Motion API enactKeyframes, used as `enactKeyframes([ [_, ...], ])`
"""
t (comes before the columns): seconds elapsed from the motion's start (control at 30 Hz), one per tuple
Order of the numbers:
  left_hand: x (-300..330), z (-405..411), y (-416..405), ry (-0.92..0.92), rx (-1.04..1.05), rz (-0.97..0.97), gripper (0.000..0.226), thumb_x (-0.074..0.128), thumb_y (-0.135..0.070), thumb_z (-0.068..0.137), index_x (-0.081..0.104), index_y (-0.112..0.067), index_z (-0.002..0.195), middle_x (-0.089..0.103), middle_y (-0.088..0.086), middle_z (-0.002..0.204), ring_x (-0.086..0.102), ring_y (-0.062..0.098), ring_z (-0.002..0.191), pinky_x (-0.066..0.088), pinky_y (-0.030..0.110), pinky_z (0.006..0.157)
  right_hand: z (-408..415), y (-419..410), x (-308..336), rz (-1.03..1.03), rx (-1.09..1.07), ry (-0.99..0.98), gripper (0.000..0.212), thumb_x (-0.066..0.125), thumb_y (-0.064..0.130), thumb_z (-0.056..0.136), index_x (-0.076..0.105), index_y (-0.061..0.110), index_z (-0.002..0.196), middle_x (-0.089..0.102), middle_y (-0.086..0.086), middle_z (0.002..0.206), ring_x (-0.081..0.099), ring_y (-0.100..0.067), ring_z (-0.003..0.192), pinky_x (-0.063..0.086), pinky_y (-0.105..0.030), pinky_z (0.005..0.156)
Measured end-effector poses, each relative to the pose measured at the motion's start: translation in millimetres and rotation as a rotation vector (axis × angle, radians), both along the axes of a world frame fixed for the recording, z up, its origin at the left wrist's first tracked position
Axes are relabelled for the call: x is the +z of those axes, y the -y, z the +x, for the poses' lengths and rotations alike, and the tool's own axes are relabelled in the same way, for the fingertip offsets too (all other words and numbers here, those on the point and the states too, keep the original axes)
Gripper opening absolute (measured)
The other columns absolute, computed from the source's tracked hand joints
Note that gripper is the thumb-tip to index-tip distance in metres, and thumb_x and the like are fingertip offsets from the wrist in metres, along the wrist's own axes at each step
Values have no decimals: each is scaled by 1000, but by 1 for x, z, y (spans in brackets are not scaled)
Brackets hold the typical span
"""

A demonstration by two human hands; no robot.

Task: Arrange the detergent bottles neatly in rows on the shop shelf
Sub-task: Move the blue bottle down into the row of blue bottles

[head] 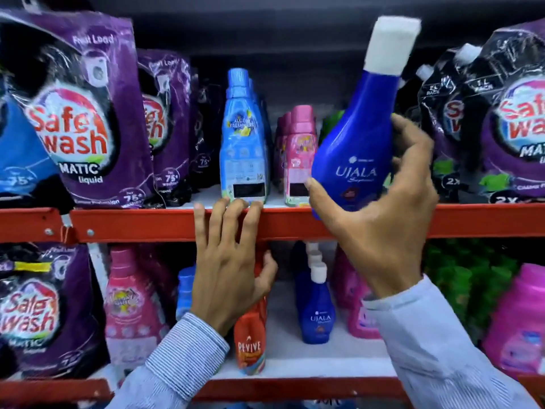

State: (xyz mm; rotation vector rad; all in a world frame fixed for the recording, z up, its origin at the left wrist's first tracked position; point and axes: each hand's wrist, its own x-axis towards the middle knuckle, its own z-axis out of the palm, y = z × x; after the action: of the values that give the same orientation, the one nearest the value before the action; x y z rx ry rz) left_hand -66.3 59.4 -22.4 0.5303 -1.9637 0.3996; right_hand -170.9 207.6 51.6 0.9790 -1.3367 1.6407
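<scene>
Right hand (380, 219), centre right of frame: the dark blue Ujala bottle (354, 143) is being gripped low on its body, thumb at the front, fingers wrapped behind. The bottle is being held tilted, white cap (392, 44) leaning to the upper right, its base just over the red shelf rail (165, 224); probably it is being angled in toward the gap beside the pink bottles (299, 154).

Left hand (233, 273), lower centre: nothing is being held. Its fingers are being hooked over the rail's front edge, thumb below, likely for steadying.

Upper shelf, centre: a file of light blue bottles (244, 137) is being kept front to back, the pink file just beside it. Something green behind the Ujala bottle is too hidden to identify. Purple Safewash pouches (88, 113) are being stood at the upper left, with more at the right edge.

Lower shelf: a row of smaller Ujala bottles (317, 311) is being kept at lower centre, a red Revive bottle (250, 340) to its left.
</scene>
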Motion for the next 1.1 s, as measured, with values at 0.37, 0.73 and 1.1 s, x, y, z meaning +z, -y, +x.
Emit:
enactKeyframes([
  [0.37, 2, -7, -8, -36, 12, 81, 72, 65, -36, 75, 44, -10, 138, 51, 19, 135, 38, 42, 135, 7, 63, 124, -11, -17, -168, 390, -3, 245, 88, 91, 34, 56, 43, 21, 129, 52, 8, 117, 59, -15, 106, 52, -34, 92],
  [0.73, 3, -9, -12, -15, 59, 79, 72, 63, -39, 76, 42, -9, 138, 49, 19, 135, 36, 41, 136, 8, 64, 123, -41, 27, -243, 630, 69, 421, 88, 92, 30, 55, 43, 8, 124, 47, 4, 115, 46, -7, 98, 30, 1, 84],
  [1.1, -4, -9, -17, -19, 34, 116, 86, 66, -37, 75, 31, -11, 148, 36, 18, 153, 20, 39, 149, 7, 64, 123, -48, 33, -260, 680, 145, 406, 91, 91, 29, 59, 36, 10, 129, 41, 5, 124, 51, -24, 120, 41, -22, 101],
])
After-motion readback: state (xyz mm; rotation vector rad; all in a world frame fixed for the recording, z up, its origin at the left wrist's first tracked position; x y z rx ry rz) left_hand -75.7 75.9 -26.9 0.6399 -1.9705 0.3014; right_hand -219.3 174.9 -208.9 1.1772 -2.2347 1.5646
